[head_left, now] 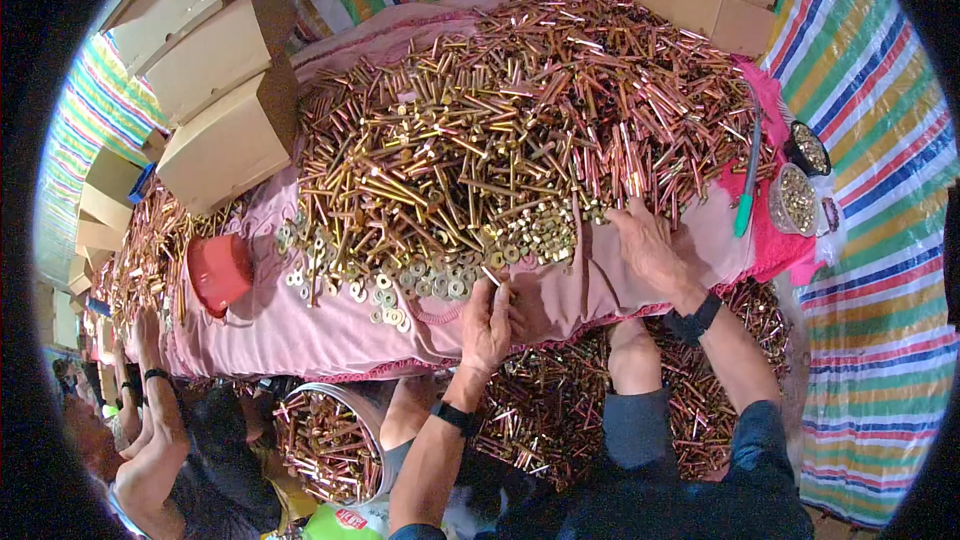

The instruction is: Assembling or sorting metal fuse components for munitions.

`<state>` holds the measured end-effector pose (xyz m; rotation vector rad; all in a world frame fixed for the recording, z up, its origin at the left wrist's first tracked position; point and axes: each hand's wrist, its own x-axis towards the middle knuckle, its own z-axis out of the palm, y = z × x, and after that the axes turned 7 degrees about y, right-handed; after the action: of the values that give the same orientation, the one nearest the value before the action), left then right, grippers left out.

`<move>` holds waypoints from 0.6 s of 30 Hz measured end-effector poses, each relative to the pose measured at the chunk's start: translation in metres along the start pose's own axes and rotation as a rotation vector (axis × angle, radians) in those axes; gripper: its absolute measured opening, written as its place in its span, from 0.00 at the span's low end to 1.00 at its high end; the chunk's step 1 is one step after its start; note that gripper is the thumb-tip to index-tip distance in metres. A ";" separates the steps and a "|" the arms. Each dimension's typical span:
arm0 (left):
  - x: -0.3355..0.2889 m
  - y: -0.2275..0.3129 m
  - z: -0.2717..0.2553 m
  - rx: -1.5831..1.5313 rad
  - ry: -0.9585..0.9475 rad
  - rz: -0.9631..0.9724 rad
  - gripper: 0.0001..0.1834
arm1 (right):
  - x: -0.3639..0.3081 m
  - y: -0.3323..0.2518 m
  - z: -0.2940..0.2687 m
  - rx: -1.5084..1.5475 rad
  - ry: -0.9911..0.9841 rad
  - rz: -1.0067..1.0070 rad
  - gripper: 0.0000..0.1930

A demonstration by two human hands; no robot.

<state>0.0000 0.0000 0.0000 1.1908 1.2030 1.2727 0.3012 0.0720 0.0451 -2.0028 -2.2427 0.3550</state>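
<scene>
My left hand (487, 328) is at the near edge of the cloth-covered table, fingers closed around a short pale bolt (491, 276) that sticks up from the fingertips. Flat washers (440, 282) lie just beyond it. Over to the right, my right hand (648, 252) reaches over the cloth with its fingers stretched and somewhat apart, and I see nothing held in it. Its fingertips come close to a patch of small brass-coloured nuts (540, 235) and the edge of a big heap of long yellowish bolts (450, 160).
A red plastic tub (220, 273) tilts on the pink cloth (330, 332). Cardboard boxes (225, 145) are stacked at left. A green-handled tool (743, 212) lies right, by a clear bowl of small parts (793, 200). Below stands a bolt-filled bucket (375, 420); another person's arm (155, 440) works at left.
</scene>
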 end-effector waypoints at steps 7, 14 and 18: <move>-0.002 0.008 -0.004 -0.038 0.003 -0.069 0.16 | -0.006 0.021 0.008 -0.118 0.429 -0.508 0.25; -0.001 0.003 -0.006 -0.035 -0.002 -0.007 0.15 | 0.002 0.011 -0.011 0.025 0.311 -0.425 0.19; -0.001 0.014 0.003 0.164 -0.018 0.089 0.13 | -0.007 -0.036 -0.014 0.632 0.511 -0.106 0.09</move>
<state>0.0029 -0.0011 0.0139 1.3857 1.2724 1.2439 0.2703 0.0631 0.0685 -1.4355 -1.6410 0.4154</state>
